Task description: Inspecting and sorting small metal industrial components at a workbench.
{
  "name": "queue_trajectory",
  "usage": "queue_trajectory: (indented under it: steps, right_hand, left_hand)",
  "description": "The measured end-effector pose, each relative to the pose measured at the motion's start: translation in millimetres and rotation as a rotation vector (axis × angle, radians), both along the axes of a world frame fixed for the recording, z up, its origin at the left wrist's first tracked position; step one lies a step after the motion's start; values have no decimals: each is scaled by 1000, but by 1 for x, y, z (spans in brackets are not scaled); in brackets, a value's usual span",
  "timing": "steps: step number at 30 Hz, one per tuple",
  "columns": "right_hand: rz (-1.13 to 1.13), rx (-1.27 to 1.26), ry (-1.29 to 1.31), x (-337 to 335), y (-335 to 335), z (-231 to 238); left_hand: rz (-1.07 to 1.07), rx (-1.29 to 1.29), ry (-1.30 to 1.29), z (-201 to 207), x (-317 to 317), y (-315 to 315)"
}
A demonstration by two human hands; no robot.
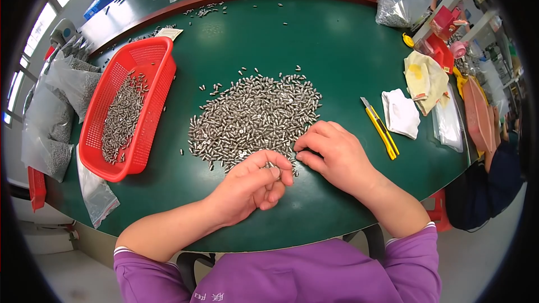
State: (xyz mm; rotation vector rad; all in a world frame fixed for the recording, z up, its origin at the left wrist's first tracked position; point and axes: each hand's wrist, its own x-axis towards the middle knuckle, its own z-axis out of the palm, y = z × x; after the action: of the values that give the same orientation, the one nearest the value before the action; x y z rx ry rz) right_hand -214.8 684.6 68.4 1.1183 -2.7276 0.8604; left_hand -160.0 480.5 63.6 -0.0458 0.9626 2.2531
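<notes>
A green table spreads under everything, its near edge curving past the person's purple top. On its left side stands a red perforated basket, with a layer of small metal pieces along its bottom. The main pile of small metal pieces lies mid-table, right in front of the hands and well apart from the basket. Beyond the basket, at the left edge, slump clear plastic bags filled with similar pieces. The right hand rests at the pile's near right edge, fingers bent and thumb close to the forefinger; whether they pinch a piece I cannot tell. The left hand is curled at the near edge, palm turned inward, with a few metal pieces between thumb and bent fingers. Off to the right lie a pale yellow cloth, a white cloth just beside it, and a yellow cutter knife with its blade out. A single loose piece sits between basket and pile
</notes>
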Motion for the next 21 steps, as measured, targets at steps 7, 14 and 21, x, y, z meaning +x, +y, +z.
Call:
queue_trajectory:
  steps: [7,14,21]
  right_hand:
    - [121,-266,-211,2,-4,4]
    - [208,-407,-300,4,-7,4]
    - [207,-411,-112,3,-8,3]
  left_hand:
    - [-44,-69,-15,1,1,1]
    - [-87,-72,-17,3,2,2]
    - [-62,-122,-7,2,2,3]
